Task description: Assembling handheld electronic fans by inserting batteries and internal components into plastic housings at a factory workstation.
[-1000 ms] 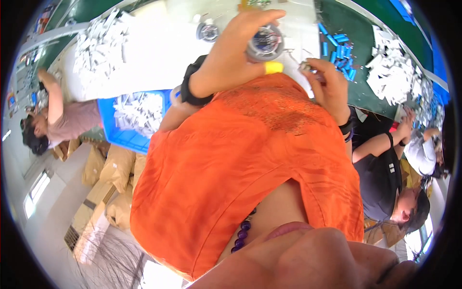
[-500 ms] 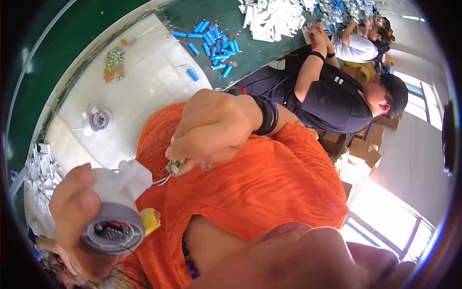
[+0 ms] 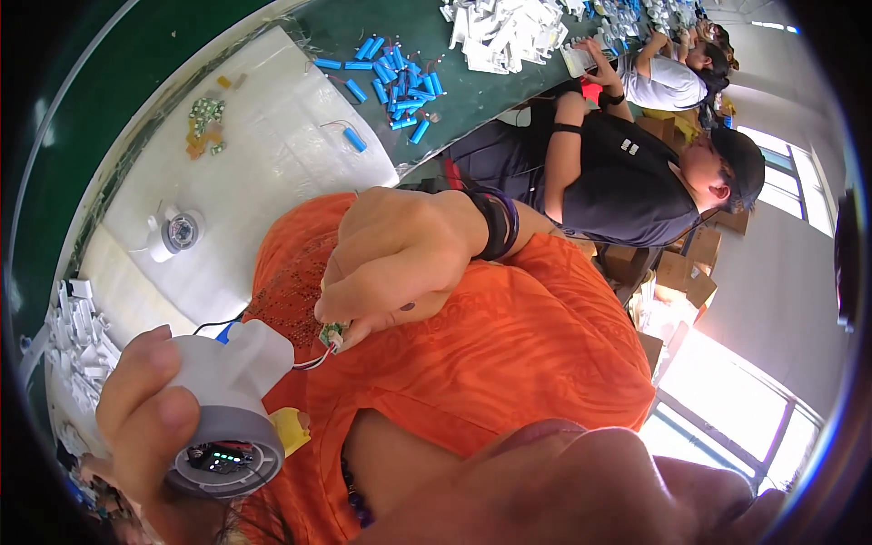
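1. The left hand (image 3: 150,422) is wrapped around a small round white-and-grey fan housing (image 3: 227,409), thumb over the near side and fingers hidden behind it. Its open grey end faces the camera and shows a dark circuit board with tiny green lights. Half a second ago it was held the same way, only lower in the frame.
2. Thin wires (image 3: 309,361) run from the housing's white upper part toward the right hand (image 3: 400,263), which is closed into a loose fist, fingertips pinching a small green circuit board (image 3: 332,334). The board hangs just beside the housing, apart from it and linked by the wires alone.
3. A second ago both hands were up over the bench; now they are drawn in close over the orange garment (image 3: 490,363). I judge the piece has been lifted off the bench for close work.
4. Beyond the grip, on the white sheet (image 3: 263,182), lies another round fan unit (image 3: 177,232), well apart.
5. Farther out are loose blue cylindrical cells (image 3: 395,77) on the green bench (image 3: 54,163).
6. White plastic parts (image 3: 77,318) are stacked behind the left hand.
7. A seated co-worker in a black shirt (image 3: 627,173) works at the bench further along.
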Demonstrator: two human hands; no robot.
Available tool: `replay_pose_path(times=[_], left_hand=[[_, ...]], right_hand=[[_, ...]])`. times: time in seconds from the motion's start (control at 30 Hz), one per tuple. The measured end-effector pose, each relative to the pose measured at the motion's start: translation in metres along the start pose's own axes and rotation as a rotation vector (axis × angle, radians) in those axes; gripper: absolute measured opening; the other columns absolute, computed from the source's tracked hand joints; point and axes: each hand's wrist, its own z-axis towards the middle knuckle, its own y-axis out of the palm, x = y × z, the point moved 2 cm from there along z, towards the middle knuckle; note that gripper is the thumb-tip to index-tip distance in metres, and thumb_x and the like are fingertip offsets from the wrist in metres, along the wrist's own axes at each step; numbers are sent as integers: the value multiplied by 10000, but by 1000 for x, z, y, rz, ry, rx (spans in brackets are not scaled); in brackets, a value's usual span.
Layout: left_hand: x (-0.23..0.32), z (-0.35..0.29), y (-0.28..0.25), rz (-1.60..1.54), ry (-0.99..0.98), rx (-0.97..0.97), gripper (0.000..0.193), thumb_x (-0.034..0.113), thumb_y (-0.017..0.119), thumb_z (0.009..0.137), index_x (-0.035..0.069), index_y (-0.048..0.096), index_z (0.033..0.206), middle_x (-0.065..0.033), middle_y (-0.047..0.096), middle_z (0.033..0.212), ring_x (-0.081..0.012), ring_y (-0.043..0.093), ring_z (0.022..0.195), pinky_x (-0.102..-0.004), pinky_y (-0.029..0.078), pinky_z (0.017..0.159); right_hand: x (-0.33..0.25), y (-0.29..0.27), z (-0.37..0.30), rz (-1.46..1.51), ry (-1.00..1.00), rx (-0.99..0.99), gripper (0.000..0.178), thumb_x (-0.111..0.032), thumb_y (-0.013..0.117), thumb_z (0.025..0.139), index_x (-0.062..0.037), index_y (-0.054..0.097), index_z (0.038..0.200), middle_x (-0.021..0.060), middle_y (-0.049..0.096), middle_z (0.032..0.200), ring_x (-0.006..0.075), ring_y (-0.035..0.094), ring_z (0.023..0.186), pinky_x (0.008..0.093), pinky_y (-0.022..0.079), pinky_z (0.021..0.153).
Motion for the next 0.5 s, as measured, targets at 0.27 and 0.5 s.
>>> replay_pose_path(times=[0.27,0.5], left_hand=[[6,7,9,-359,-110,158,363,251,405,1015,79,438,1334,-230,442,1308,-347,511,1150,-471,508,926],[4,10,5,-14,149,159,624,308,457,988,103,108,1463,-220,500,1236,-353,572,1010,-461,527,866]], right_hand=[[-6,-4,-3,-11,33,-10,209,-144,689,864,34,638,960,101,638,747,184,593,507,282,396,402],[-9,-11,-4,-46,41,-27,237,-129,707,847,39,627,993,124,648,771,211,579,503,296,399,411]])
